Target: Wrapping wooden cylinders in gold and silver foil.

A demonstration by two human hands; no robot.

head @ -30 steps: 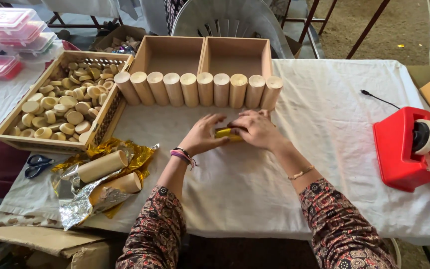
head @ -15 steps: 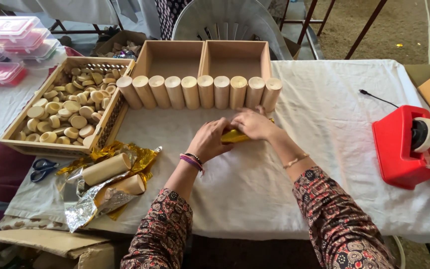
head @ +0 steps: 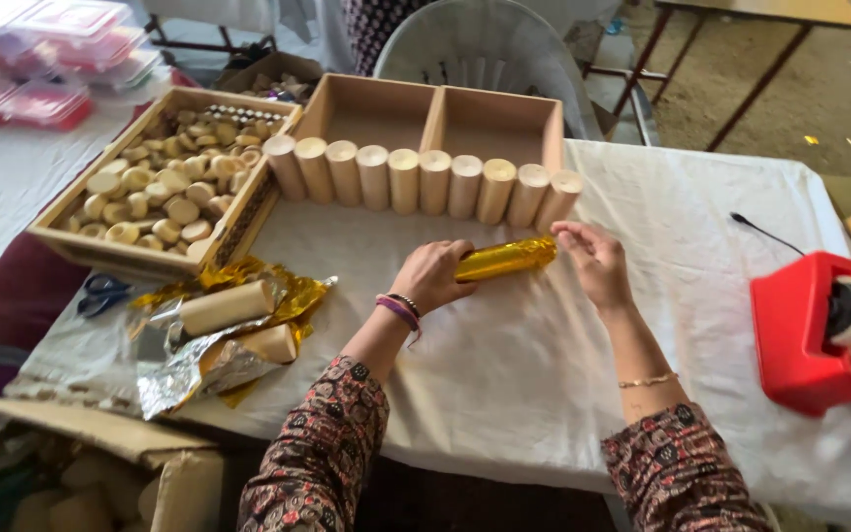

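A gold-foil-wrapped cylinder lies on the white tablecloth, tilted slightly up to the right. My left hand grips its left end. My right hand touches its right end with fingers curled around the tip. Just behind, a row of several plain wooden cylinders leans against a two-compartment wooden tray. Two more bare cylinders rest on crumpled gold and silver foil sheets at the left.
A wooden crate of small round wooden discs stands at the left. Scissors lie near it. A red tape dispenser sits at the right edge. Pink-lidded plastic boxes are at far left; a white plastic chair is behind.
My hands have spread apart along the gold-wrapped cylinder, left to its left end and right to its right end, so its whole length shows.
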